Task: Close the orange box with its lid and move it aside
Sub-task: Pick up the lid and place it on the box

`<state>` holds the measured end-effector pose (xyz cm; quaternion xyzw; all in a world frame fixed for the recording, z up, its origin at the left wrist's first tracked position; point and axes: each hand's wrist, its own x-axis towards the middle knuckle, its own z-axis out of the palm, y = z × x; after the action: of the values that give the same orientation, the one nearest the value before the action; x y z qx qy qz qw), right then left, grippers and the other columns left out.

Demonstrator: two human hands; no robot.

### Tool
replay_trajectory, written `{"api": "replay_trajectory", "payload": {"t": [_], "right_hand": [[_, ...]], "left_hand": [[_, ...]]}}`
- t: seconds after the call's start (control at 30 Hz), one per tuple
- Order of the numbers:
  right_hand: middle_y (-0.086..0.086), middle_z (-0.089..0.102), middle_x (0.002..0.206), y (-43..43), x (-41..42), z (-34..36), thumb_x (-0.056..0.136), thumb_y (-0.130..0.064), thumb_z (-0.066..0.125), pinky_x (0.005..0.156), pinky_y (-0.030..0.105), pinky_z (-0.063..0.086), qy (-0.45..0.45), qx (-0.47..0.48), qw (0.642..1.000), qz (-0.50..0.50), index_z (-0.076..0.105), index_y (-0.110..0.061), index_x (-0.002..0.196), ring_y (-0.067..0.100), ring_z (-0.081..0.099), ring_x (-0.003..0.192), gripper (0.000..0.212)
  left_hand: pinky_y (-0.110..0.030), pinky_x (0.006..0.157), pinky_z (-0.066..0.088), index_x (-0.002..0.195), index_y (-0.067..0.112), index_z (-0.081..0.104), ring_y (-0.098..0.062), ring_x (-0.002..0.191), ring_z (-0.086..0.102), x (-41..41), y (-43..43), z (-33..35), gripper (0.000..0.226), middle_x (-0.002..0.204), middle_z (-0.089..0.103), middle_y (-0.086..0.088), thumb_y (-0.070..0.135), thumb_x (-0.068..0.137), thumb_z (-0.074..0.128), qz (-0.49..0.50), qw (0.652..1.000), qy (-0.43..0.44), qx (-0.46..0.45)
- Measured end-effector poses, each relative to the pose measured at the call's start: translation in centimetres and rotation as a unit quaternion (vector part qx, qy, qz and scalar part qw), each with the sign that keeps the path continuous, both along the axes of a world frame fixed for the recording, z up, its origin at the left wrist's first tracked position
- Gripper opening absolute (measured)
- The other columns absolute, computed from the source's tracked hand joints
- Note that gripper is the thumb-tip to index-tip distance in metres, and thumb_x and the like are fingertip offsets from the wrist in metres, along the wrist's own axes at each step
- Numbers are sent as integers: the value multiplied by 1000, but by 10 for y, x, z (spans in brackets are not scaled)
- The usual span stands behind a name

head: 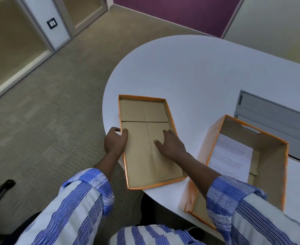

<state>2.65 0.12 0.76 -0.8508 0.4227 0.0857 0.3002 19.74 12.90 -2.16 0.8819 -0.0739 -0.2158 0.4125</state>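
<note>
- The lid (145, 138) lies inside-up at the table's (190, 71) rounded left edge, long axis running away from the person.
- Left hand (114, 140) grips its left rim; right hand (170, 144) rests open and flat inside.
- The box (248, 156) stands open just right of the lid, nearer the right hand.

Bare table (190, 71) beyond lid (145, 110); box (276, 167) blocks right.
</note>
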Motion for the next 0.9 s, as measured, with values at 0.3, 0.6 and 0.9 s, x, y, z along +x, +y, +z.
{"api": "replay_trajectory", "payload": {"t": [0.3,0.6,0.9], "right_hand": [[-4,70,93,3,48,71,95,-47,55,70,32,49,-178,15,982,-65,69,-18,95,14,65,86,32],[3,63,85,-26,10,102,97,-29,58,67,31,48,-222,52,957,-179,63,-5,96,13,57,73,24],[2,55,61,-49,-89,160,90,-25,60,66,36,47,-390,280,813,-328,58,-15,75,22,53,61,18]], "left_hand": [[-29,65,51,95,11,74,-18,59,67,-20,-58,64,57,60,69,-4,48,107,32,-29,985,-33,-166],[-37,77,53,103,15,70,-19,80,69,-53,-90,81,52,83,74,-5,50,107,32,-49,977,43,-204],[-36,70,51,89,9,61,-30,85,64,-82,-82,72,55,87,64,-8,60,99,43,-84,989,95,-73]]}}
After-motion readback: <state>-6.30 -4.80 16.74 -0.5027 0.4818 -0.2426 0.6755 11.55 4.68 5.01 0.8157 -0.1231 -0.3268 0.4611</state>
